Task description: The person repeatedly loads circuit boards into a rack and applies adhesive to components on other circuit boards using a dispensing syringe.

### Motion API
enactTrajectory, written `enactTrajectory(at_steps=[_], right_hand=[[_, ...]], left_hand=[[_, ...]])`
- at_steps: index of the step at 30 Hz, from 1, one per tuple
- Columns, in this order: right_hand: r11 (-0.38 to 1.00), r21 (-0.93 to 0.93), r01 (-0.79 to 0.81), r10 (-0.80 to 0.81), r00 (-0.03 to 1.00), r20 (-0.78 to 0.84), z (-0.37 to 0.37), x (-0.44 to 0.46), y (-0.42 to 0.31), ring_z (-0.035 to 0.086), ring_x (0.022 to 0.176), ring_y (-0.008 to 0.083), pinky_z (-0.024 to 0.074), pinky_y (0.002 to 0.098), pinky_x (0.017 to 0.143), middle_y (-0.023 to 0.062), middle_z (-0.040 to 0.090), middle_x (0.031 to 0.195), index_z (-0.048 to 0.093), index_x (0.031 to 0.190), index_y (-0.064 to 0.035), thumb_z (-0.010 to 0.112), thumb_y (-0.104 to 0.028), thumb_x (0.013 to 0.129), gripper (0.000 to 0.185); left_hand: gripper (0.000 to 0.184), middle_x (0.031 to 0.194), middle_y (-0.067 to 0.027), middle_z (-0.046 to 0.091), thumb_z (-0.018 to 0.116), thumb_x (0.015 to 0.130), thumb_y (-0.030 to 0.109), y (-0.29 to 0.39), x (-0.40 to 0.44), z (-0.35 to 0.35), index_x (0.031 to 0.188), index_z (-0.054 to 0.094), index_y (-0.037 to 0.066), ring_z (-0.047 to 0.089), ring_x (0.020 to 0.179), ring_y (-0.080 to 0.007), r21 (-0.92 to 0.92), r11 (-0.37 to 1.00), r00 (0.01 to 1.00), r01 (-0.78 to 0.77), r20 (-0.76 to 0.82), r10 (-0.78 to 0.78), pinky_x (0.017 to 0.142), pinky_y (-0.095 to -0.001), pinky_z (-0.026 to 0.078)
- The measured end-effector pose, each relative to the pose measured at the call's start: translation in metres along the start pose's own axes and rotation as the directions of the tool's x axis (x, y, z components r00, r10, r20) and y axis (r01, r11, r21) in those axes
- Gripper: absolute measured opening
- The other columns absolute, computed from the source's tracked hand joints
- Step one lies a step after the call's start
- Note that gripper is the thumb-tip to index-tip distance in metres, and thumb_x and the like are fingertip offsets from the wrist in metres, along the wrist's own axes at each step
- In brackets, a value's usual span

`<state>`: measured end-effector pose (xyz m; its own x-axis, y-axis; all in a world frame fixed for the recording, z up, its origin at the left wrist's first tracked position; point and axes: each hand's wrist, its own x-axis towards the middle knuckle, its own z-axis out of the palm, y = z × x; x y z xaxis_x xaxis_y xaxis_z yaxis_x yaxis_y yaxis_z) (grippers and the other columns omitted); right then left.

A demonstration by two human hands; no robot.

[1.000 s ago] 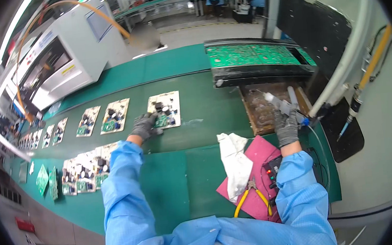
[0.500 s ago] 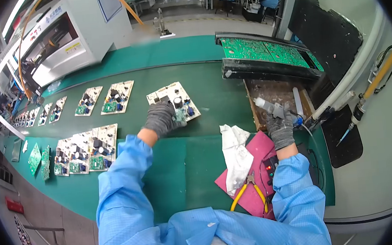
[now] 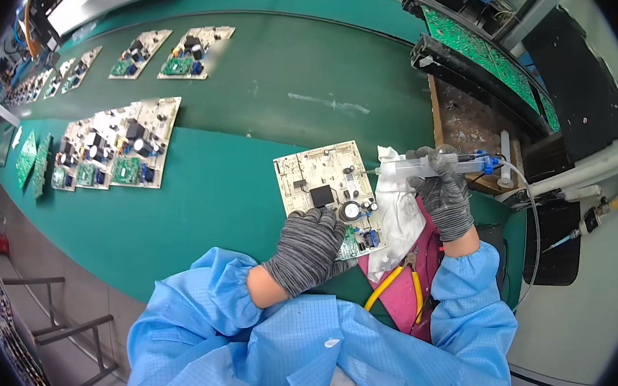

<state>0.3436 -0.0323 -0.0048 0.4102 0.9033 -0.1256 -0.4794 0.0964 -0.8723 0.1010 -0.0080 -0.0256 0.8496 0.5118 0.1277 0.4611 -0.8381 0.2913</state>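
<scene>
- Left hand (image 3: 305, 248): in a grey striped glove, grip clamped on the circuit board (image 3: 329, 173) at its lower left part, fingers over the face and thumb along the lower edge.
- Circuit board: in front of the person's torso, component side up, slightly rotated; it carries a black block, a round capacitor and a small green sub-board near the lower edge.
- Right hand (image 3: 443, 196): also gloved, grip closed around the syringe (image 3: 417, 169).
- Syringe: roughly horizontal, nozzle directed left at the right edge of the circuit board. Contact between nozzle and board cannot be determined.
- Hose (image 3: 535, 210): runs from the blue rear fitting of the syringe and curves downward on the right.
- White cloth (image 3: 399, 218): beneath the syringe, just beside the circuit board, partly over the pink sheet (image 3: 400, 306).
- Pliers (image 3: 385, 286): yellow handles toward the person, lying across the pink sheet.
- Counter (image 3: 221, 193): green surface; at the left it bears a row of overlapping boards (image 3: 125, 146), with two green boards (image 3: 27, 159) standing on edge beyond them.
- Wooden tray (image 3: 436, 112): right of the counter's dark strip, beside the black rail (image 3: 476, 86).
</scene>
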Motion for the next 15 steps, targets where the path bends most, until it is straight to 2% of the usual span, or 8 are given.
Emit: enactTrajectory(at_steps=[5, 7, 13, 15], right_hand=[[0.99, -0.138, 0.022, -0.014, 0.998, 0.063, 0.016, -0.002, 0.007, 0.055, 0.093, 0.0247, 0.0542, 0.0296, 0.06, 0.0096, 0.055, 0.094, 0.043, 0.096, -0.0134, 0.064, -0.01, 0.074, 0.031], [0.989, -0.15, 0.008, 0.004, 0.997, 0.078, 0.019, -0.002, 0.011, 0.055, 0.093, 0.0253, 0.0545, 0.0304, 0.06, 0.0102, 0.055, 0.095, 0.043, 0.097, -0.0126, 0.065, -0.009, 0.074, 0.032], [0.991, -0.135, -0.001, 0.016, 0.994, 0.109, 0.019, -0.002, 0.018, 0.055, 0.094, 0.0249, 0.0549, 0.0313, 0.061, 0.0105, 0.054, 0.096, 0.041, 0.098, -0.012, 0.064, -0.009, 0.074, 0.033], [0.99, -0.14, 0.001, 0.014, 0.994, 0.107, 0.018, -0.001, 0.019, 0.055, 0.094, 0.0246, 0.0548, 0.0311, 0.061, 0.0104, 0.054, 0.096, 0.041, 0.099, -0.0121, 0.064, -0.009, 0.075, 0.033]], left_hand=[[0.058, 0.096, -0.0222, 0.053, 0.053, 0.069, 0.054, -0.005, 0.0, 0.006, 0.088, 0.058, 0.0, 0.054, 0.081, -0.0313, -0.023, 1.0, 1.0, -0.013, -0.017, 0.013, 0.067, -0.0422, 0.04], [0.057, 0.098, -0.0224, 0.053, 0.053, 0.069, 0.054, -0.004, 0.0, 0.004, 0.089, 0.058, 0.0, 0.053, 0.084, -0.0317, -0.034, 0.999, 0.999, 0.002, 0.033, -0.001, 0.068, -0.0421, 0.04], [0.056, 0.096, -0.0212, 0.053, 0.052, 0.07, 0.053, -0.006, -0.001, 0.011, 0.089, 0.058, 0.0, 0.053, 0.085, -0.0313, -0.029, 0.999, 1.0, -0.016, -0.018, 0.015, 0.069, -0.0417, 0.04], [0.056, 0.096, -0.0207, 0.053, 0.052, 0.07, 0.053, -0.006, 0.0, 0.007, 0.09, 0.058, 0.001, 0.052, 0.086, -0.0309, -0.051, 0.999, 0.999, -0.005, 0.042, 0.007, 0.069, -0.0418, 0.04]])
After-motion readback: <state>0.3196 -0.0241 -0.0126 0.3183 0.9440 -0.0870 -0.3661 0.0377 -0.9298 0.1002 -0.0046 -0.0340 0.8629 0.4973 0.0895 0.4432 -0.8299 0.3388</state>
